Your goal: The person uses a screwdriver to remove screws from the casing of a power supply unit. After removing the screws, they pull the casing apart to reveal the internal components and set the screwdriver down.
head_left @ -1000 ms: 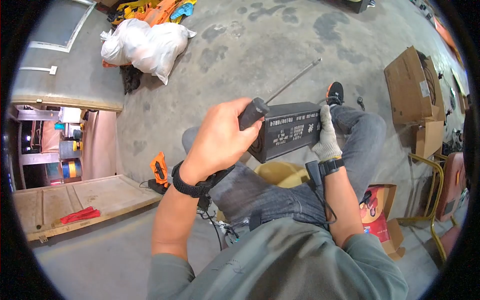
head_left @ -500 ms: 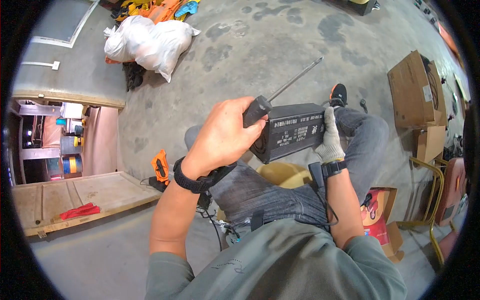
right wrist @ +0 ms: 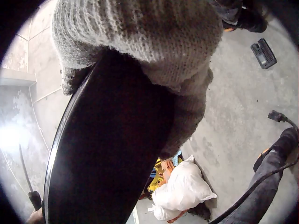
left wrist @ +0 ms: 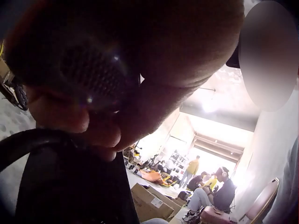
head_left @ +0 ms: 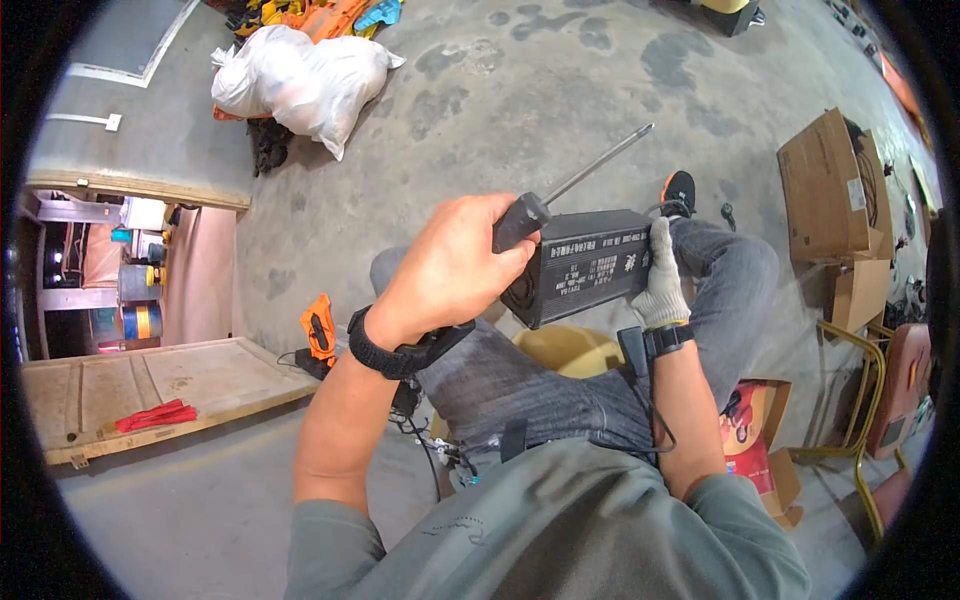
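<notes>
My bare left hand (head_left: 447, 270) grips the dark handle of a screwdriver (head_left: 597, 165), its metal shaft slanting up and to the right. Just below the handle is a black box (head_left: 590, 262) with white printed characters and a round vent at its left end. The right hand (head_left: 660, 280), in a knit glove, holds the box by its right end. In the left wrist view bare fingers (left wrist: 100, 130) curl near the black box (left wrist: 74, 186). The right wrist view has the glove (right wrist: 140, 37) wrapped over the dark box (right wrist: 107, 140). The screwdriver's tip points away from the box.
A yellow seat (head_left: 568, 350) shows between the legs. White bags (head_left: 305, 85) lie at the upper left, cardboard boxes (head_left: 825, 185) and a yellow-framed chair (head_left: 865, 420) at the right. A wooden panel (head_left: 200, 385) bears a red cloth (head_left: 157, 415). A cable hangs near the right wrist.
The screwdriver and left hand have shifted slightly right, and the shaft's tip is a little lower. The box has moved slightly right, still held by the gloved hand.
</notes>
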`<state>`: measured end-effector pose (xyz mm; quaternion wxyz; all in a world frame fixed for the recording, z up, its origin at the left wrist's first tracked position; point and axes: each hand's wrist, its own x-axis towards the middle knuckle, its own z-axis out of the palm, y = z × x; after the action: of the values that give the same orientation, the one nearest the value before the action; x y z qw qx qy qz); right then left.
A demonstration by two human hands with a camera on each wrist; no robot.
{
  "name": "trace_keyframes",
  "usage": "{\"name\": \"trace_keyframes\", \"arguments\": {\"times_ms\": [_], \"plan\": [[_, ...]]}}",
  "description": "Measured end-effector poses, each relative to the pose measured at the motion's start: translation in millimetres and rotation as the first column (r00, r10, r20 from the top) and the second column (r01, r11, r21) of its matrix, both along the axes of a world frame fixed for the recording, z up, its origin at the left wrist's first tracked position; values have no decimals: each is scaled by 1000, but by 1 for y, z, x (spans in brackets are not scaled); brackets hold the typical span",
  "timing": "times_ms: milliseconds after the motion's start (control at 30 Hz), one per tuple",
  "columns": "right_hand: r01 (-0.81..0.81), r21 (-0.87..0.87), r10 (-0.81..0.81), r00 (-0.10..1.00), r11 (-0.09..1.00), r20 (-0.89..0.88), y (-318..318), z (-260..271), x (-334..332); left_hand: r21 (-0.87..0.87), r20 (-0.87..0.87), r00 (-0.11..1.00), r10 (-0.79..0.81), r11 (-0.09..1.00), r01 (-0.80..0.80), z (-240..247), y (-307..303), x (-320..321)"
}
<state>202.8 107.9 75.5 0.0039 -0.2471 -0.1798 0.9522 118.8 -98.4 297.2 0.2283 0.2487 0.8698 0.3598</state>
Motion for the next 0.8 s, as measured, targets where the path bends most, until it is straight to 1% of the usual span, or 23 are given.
{"name": "trace_keyframes", "arguments": {"times_ms": [100, 167, 233, 300, 367, 500, 567, 700, 767, 800], "plan": [[7, -16, -7, 1000, 1000, 16, 1, -5, 1, 31, 51, 999, 11, 999, -13, -2, -1, -1], [5, -32, -5, 1000, 999, 10, 2, -8, 1, 5, 28, 1000, 4, 1000, -5, -1, -1, -2], [23, -17, -22, 999, 1000, 34, 1, -6, 1, -10, 0, 1000, 7, 1000, -7, -2, -1, -3], [18, -7, -18, 1000, 1000, 20, 1, -1, 2, -23, -21, 1000, 11, 1000, -11, -2, -1, -3], [13, 2, -13, 1000, 1000, 0, 0, 1, 1, -120, -98, 995, -11, 993, -1, 2, -2, -5], [16, 21, -17, 999, 1000, 50, 0, -3, 3, -160, -134, 989, -57, 986, 36, 5, -3, -13], [19, 20, -20, 998, 1000, 59, 1, -4, 2, -221, -69, 996, -62, 974, 46, 11, -1, -16], [-8, 48, 5, 998, 999, 64, 3, 2, 4, -222, -11, 999, -43, 974, 39, 11, -2, -19], [-23, 59, 19, 998, 998, 60, 4, 1, 6, -202, 89, 995, -44, 977, 61, 11, -4, -20], [-39, 50, 38, 999, 998, 17, 5, -1, 8, -204, 91, 995, -44, 977, 62, 8, -5, -20]]}}
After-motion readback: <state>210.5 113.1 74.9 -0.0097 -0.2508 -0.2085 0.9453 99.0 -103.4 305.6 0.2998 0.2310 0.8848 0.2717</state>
